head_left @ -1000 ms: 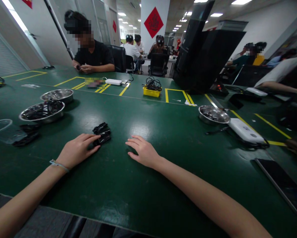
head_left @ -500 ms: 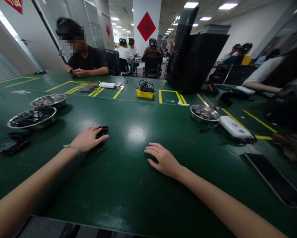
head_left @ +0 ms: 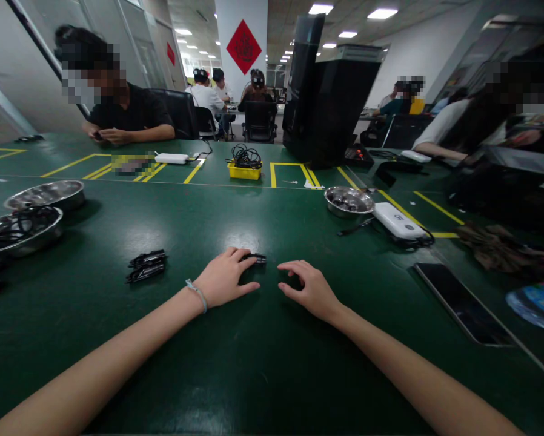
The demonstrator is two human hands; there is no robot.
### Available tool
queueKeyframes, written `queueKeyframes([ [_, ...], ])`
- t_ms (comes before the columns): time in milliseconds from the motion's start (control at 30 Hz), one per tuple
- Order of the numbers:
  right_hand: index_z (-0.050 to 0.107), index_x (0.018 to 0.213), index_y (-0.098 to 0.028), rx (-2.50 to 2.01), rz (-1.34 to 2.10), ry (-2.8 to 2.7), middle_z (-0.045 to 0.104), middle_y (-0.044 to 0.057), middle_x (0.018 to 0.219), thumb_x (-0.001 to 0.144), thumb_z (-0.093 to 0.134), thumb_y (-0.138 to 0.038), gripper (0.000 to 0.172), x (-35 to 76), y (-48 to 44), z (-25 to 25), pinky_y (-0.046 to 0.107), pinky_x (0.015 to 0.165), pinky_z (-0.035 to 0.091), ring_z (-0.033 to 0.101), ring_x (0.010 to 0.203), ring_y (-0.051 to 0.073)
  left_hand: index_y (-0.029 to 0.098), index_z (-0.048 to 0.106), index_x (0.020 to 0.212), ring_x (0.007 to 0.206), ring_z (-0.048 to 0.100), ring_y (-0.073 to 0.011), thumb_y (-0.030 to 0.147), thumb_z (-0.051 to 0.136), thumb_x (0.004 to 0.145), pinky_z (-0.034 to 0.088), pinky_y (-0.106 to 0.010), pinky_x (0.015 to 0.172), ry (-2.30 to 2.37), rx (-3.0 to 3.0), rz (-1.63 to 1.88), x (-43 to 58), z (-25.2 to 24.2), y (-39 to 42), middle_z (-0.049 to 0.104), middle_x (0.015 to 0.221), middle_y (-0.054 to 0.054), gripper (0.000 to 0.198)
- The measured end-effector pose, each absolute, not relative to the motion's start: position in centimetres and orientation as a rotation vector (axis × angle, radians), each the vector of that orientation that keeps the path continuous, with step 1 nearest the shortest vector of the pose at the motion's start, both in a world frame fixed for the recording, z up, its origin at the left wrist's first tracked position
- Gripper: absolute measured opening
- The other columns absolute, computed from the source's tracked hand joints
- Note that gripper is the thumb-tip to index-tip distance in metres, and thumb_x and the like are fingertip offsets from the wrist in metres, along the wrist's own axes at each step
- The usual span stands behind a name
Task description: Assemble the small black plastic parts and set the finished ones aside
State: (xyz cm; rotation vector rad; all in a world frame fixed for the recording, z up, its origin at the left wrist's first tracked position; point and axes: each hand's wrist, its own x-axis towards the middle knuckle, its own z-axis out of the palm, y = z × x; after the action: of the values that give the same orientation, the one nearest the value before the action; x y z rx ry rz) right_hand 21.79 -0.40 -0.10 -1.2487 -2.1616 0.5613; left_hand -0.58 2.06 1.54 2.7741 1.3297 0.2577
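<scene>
My left hand (head_left: 226, 277) is just left of the table's middle, back of the hand up. Its fingers curl over a slim, shiny black piece (head_left: 256, 258) that sticks out past the fingertips; the thumb stands apart from it. My right hand (head_left: 309, 289) faces it across a small gap, thumb and fingers parted with nothing between them. Left of my left wrist lie several similar black pieces (head_left: 147, 266), side by side on the green table (head_left: 199, 381). What kind they are is too small to tell.
Steel bowls (head_left: 49, 195) stand at left, one with black cables. On the right are a steel bowl (head_left: 349, 203), a white power bank (head_left: 398, 221), a phone (head_left: 460, 303) and a plastic bottle (head_left: 538, 303). Farther off are a yellow box (head_left: 245, 172), a black computer case (head_left: 331, 112) and co-workers.
My left hand has moved right toward my right hand, with a black piece under its fingers, uncovering the other pieces. My right hand's fingers have parted more. The view has turned right.
</scene>
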Motion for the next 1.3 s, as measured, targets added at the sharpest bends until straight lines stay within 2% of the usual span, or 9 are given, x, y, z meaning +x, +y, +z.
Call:
queueKeyframes([
  [100,0.058,0.104,-0.019,-1.316,0.613,-2.091,0.06,0.002,0.078,0.073,0.06,-0.033,0.034,21.9,-0.2,0.0,0.026,0.061,0.044,0.052,0.064,0.012,0.022,0.05,0.117,0.103,0.044,-0.0253,0.043,0.053,0.077,0.041,-0.039,0.086,1.196,2.784,0.343,1.2,1.2,0.8,0.048,0.117,-0.009,0.045],
  [200,0.06,0.1,-0.02,-1.316,0.634,-2.066,0.059,0.0,0.072,0.071,0.062,-0.031,0.031,21.9,-0.1,0.1,0.023,0.057,0.042,0.051,0.059,0.01,0.023,0.052,0.115,0.099,0.046,-0.023,0.03,0.052,0.08,0.042,-0.038,0.085,1.148,2.774,0.407,2.0,0.7,0.2,0.05,0.112,-0.008,0.036],
  [367,0.065,0.084,-0.018,-1.23,0.668,-2.061,0.062,0.004,0.095,0.072,0.061,-0.027,0.015,21.8,0.2,-0.2,0.021,0.053,0.041,0.049,0.057,0.007,0.024,0.054,0.111,0.096,0.049,-0.0196,0.014,0.045,0.082,0.042,-0.036,0.085,1.104,2.7,0.532,1.7,-0.3,0.2,0.053,0.109,-0.005,0.032],
  [467,0.066,0.08,-0.018,-1.181,0.726,-2.101,0.061,0.004,0.101,0.072,0.061,-0.025,0.012,21.7,0.4,-0.7,0.021,0.053,0.042,0.046,0.051,0.005,0.022,0.053,0.112,0.099,0.05,-0.0185,0.013,0.05,0.079,0.043,-0.035,0.087,1.109,2.534,0.698,1.3,-0.5,0.2,0.055,0.109,-0.005,0.035],
  [667,0.061,0.094,-0.018,-1.222,0.733,-2.076,0.063,0.002,0.081,0.069,0.064,-0.023,0.026,21.2,0.2,-1.1,0.022,0.056,0.043,0.05,0.055,0.007,0.02,0.054,0.109,0.081,0.058,-0.0137,0.02,0.057,0.075,0.049,-0.032,0.079,1.156,2.052,0.955,1.3,-0.4,-0.1,0.059,0.101,-0.005,0.034],
  [867,0.062,0.079,-0.018,-1.181,0.641,-2.132,0.064,0.002,0.087,0.07,0.063,-0.022,0.009,20.6,-0.3,-1.0,0.024,0.062,0.043,0.053,0.067,0.011,0.018,0.055,0.109,0.076,0.058,-0.012,0.023,0.056,0.077,0.05,-0.028,0.074,1.101,1.872,1.015,1.7,-0.6,-0.1,0.06,0.097,-0.005,0.033],
  [1033,0.062,0.076,-0.019,-1.152,0.646,-2.145,0.063,0.003,0.095,0.072,0.061,-0.019,0.004,20.5,-0.4,-1.1,0.027,0.07,0.044,0.056,0.078,0.013,0.018,0.057,0.107,0.067,0.057,-0.0118,0.023,0.055,0.076,0.048,-0.025,0.064,1.166,1.932,0.967,1.9,-0.2,-0.5,0.062,0.077,-0.002,0.031],
  [1233,0.059,0.095,-0.019,-1.246,0.616,-2.155,0.061,0.003,0.09,0.068,0.066,-0.025,0.028,21.5,-0.1,-0.6,0.026,0.064,0.043,0.052,0.069,0.012,0.017,0.058,0.101,0.064,0.055,-0.0109,0.02,0.055,0.074,0.046,-0.024,0.064,1.214,1.989,0.991,1.6,0.6,-0.5,0.06,0.071,0.0,0.028],
  [1300,0.06,0.097,-0.019,-1.272,0.61,-2.177,0.06,0.003,0.094,0.068,0.065,-0.026,0.03,21.8,0.1,-0.5,0.027,0.065,0.044,0.052,0.07,0.012,0.016,0.058,0.101,0.065,0.055,-0.0109,0.021,0.054,0.074,0.046,-0.023,0.064,1.223,1.979,0.997,1.1,0.8,-0.3,0.059,0.073,-0.001,0.027],
])
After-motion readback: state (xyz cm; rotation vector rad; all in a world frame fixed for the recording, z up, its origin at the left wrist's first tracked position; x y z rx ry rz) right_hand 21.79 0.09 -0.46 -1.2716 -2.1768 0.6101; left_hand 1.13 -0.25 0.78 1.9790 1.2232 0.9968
